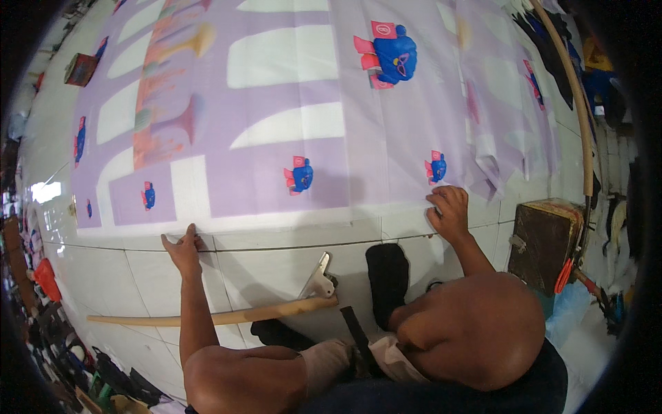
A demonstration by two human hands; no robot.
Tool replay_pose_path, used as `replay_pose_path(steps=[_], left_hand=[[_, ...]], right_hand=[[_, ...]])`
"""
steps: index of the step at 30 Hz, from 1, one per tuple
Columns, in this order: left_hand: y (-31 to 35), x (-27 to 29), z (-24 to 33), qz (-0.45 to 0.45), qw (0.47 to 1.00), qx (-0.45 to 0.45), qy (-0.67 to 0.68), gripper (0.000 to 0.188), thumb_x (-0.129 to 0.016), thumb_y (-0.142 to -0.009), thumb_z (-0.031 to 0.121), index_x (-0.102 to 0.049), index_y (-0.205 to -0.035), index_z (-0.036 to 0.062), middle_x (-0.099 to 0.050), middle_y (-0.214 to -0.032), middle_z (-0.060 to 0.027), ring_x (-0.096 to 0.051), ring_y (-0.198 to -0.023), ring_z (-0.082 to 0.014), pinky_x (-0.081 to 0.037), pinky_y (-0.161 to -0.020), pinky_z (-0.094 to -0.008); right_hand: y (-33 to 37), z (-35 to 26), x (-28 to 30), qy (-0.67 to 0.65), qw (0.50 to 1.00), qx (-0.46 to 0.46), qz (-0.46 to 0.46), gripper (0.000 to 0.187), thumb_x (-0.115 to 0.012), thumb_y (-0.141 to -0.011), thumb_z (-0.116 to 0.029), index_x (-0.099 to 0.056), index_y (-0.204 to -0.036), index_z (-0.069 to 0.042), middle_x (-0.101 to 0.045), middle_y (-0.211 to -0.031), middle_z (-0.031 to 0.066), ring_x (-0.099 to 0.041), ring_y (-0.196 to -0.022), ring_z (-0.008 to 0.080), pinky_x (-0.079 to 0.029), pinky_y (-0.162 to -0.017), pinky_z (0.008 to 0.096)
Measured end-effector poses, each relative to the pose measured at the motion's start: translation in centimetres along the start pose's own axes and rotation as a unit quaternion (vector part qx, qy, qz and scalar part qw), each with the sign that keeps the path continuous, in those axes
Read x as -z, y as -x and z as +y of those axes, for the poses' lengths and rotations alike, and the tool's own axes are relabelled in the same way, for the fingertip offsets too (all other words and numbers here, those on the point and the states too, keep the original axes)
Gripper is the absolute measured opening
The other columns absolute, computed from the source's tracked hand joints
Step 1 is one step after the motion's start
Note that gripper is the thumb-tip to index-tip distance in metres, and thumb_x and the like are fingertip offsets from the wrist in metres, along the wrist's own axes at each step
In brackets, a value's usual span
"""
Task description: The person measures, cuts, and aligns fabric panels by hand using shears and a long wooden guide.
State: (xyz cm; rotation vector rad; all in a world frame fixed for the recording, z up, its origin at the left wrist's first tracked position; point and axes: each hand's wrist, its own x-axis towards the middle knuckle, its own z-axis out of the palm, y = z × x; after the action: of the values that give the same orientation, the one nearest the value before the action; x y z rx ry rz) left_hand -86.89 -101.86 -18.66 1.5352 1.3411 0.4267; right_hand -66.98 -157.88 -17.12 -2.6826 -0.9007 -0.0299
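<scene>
A large, thin lilac sheet of cloth point(276, 196) printed with white arches and small blue-and-pink figures lies over the tiled floor in front of me. My left hand point(183, 252) is at its near white edge on the left, thumb and forefinger apart, the other fingers curled. Farther right, my right hand point(449, 214) has bent fingers closed on the sheet's near edge, just below a printed figure. The pinch itself is partly hidden by the fingers. Around the right side the sheet is wrinkled and folded over; its left part lies flatter.
A wooden stick point(152, 321) lies before my feet, beside a metal clip point(318, 281). A dark worn box point(545, 234) stands at the right near a long brown pole point(578, 103). A small rusty block point(81, 70) sits at the sheet's far left. Clutter lines both sides.
</scene>
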Motion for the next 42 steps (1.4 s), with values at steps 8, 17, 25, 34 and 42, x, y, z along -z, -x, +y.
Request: replay_pose_path(steps=[8,17,25,34,42], left_hand=[[0.1,1.1,-0.3,0.041,0.938,-0.167,-0.300,0.069,-0.073,-0.086,0.026,-0.039,-0.139,-0.0025,-0.059,-0.095,-0.0173,-0.057,-0.081,-0.0226,-0.047,-0.071,-0.0339],[2.0,-0.7,0.7,-0.035,0.852,-0.349,-0.388,0.066,-0.076,-0.080,0.034,-0.052,-0.132,0.0005,-0.042,-0.135,-0.0309,-0.042,-0.126,-0.0445,-0.038,-0.104,-0.0483],[1.9,-1.0,0.6,-0.033,0.858,-0.355,-0.371,0.066,-0.077,-0.079,0.032,-0.052,-0.130,-0.0011,-0.042,-0.134,-0.0292,-0.043,-0.125,-0.0443,-0.040,-0.103,-0.0496],[2.0,-0.9,1.0,-0.039,0.850,-0.371,-0.371,0.064,-0.076,-0.080,0.035,-0.053,-0.129,0.0008,-0.043,-0.132,-0.0294,-0.044,-0.122,-0.0448,-0.038,-0.102,-0.0509],[1.9,-0.9,0.3,-0.014,0.828,-0.385,-0.407,0.067,-0.072,-0.081,0.043,-0.053,-0.133,0.0054,-0.041,-0.139,-0.0290,-0.038,-0.129,-0.0471,-0.034,-0.105,-0.0553]], right_hand=[[0.3,0.4,-1.0,-0.013,1.000,0.015,0.016,0.031,-0.069,-0.065,-0.010,-0.065,-0.095,-0.007,-0.059,-0.105,0.0104,-0.053,-0.104,0.0297,-0.035,-0.095,0.0468],[-0.7,-0.5,0.4,-0.002,1.000,0.018,0.009,0.032,-0.072,-0.069,-0.024,-0.063,-0.095,-0.007,-0.058,-0.103,0.0106,-0.053,-0.102,0.0298,-0.034,-0.093,0.0472],[-8.5,-9.4,-0.3,-0.064,0.996,0.063,0.001,0.041,-0.071,-0.077,-0.025,-0.061,-0.113,-0.007,-0.054,-0.117,0.0137,-0.050,-0.110,0.0335,-0.035,-0.095,0.0496],[-12.6,-11.8,-4.5,0.011,0.974,0.197,-0.111,0.053,-0.062,-0.088,-0.041,-0.054,-0.133,-0.014,-0.043,-0.142,0.0165,-0.038,-0.133,0.0378,-0.029,-0.109,0.0549],[-13.1,-11.5,-4.1,0.007,0.977,0.177,-0.118,0.053,-0.062,-0.089,-0.042,-0.054,-0.131,-0.012,-0.045,-0.140,0.0162,-0.039,-0.132,0.0365,-0.029,-0.108,0.0545]])
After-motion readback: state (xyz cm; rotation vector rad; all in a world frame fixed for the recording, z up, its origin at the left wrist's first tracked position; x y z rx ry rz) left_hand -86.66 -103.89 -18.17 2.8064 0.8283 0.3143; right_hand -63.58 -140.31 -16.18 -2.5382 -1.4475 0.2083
